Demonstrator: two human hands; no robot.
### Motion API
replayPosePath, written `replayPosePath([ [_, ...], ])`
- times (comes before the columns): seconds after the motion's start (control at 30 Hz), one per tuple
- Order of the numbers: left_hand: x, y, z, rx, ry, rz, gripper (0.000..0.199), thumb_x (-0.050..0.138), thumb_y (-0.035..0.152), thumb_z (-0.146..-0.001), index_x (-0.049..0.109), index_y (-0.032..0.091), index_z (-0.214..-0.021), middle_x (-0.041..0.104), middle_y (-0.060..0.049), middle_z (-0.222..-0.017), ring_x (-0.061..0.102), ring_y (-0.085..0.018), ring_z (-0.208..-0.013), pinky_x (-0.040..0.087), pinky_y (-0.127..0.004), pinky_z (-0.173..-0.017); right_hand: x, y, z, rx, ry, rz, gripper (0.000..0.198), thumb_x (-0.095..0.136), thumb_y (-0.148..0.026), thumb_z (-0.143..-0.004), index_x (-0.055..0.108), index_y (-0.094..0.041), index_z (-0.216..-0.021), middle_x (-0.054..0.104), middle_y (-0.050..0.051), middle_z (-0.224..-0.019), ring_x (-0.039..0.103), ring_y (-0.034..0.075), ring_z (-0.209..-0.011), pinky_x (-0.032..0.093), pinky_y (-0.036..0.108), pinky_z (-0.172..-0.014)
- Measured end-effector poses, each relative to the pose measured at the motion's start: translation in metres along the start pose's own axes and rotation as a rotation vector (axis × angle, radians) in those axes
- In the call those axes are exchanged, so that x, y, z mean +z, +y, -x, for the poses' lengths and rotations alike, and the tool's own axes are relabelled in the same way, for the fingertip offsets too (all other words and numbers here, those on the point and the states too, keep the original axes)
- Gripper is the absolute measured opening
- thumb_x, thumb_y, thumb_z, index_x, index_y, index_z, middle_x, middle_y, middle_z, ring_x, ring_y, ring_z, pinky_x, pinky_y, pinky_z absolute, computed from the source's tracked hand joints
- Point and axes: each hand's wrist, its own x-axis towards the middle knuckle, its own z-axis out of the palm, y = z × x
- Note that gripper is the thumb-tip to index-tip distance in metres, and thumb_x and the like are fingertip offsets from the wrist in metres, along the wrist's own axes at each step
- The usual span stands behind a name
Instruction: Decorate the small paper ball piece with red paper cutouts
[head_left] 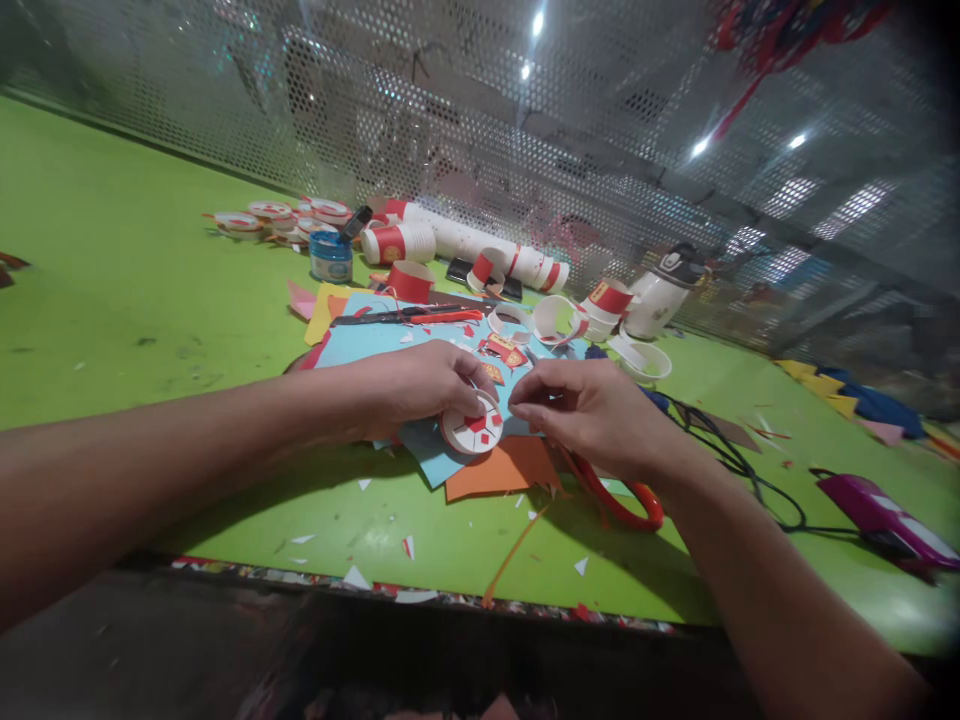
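My left hand [435,380] is closed on a cut-off paper cup base [471,438], a shallow white disc with red pieces and dark lines on its face. The thumb lies over its upper edge. Just to the right, my right hand [596,410] pinches thumb and forefinger together; whatever lies between the tips is too small to make out. Under the hands are light-blue paper sheets [352,345] and a piece of orange paper [501,470]. Red-handled scissors [651,510] lie below my right hand, partly hidden by it.
Behind the paper are a red paper cup [411,282], a cutter knife [442,316], cup rings [555,320], a stack of cups [465,235] and a blue jar [331,258]. Several decorated discs [238,224] sit back left. A magenta glue gun [889,515] with its cord lies right. Perforated metal stands behind.
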Motion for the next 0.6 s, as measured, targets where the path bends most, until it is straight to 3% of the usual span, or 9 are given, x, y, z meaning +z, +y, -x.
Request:
replayPosePath([
  [0.17, 0.001, -0.001, -0.0006, 0.011, -0.004, 0.03, 0.011, 0.065, 0.012, -0.065, 0.063, 0.017, -0.075, 0.065, 0.0, -0.067, 0.057, -0.012, -0.058, 0.044, -0.023, -0.059, 0.0028, -0.0005, 0.003, -0.072, 0.028, 0.046, 0.011, 0.06, -0.01, -0.081, 0.071, -0.013, -0.081, 0.066, 0.003, -0.072, 0.056, 0.013, -0.063, 0.042, 0.026, -0.059],
  [0.37, 0.001, 0.0008, -0.0002, 0.016, 0.0, 0.043, 0.012, 0.066, 0.012, -0.065, 0.063, 0.016, -0.076, 0.064, 0.0, -0.065, 0.057, -0.012, -0.058, 0.042, -0.022, -0.057, 0.0077, 0.0009, 0.0062, -0.316, 0.061, 0.222, 0.02, 0.055, -0.006, -0.084, 0.074, -0.012, -0.084, 0.067, 0.008, -0.077, 0.058, 0.016, -0.07, 0.044, 0.028, -0.064],
  [0.6, 0.0024, 0.0009, 0.0011, 0.013, 0.031, 0.029, 0.016, 0.066, 0.013, -0.062, 0.064, 0.017, -0.078, 0.067, -0.001, -0.069, 0.058, -0.013, -0.06, 0.044, -0.024, -0.059, 0.0096, -0.0036, 0.0095, -0.349, 0.03, 0.288, 0.022, 0.053, -0.008, -0.087, 0.074, -0.012, -0.084, 0.067, 0.01, -0.082, 0.061, 0.017, -0.073, 0.044, 0.028, -0.064],
])
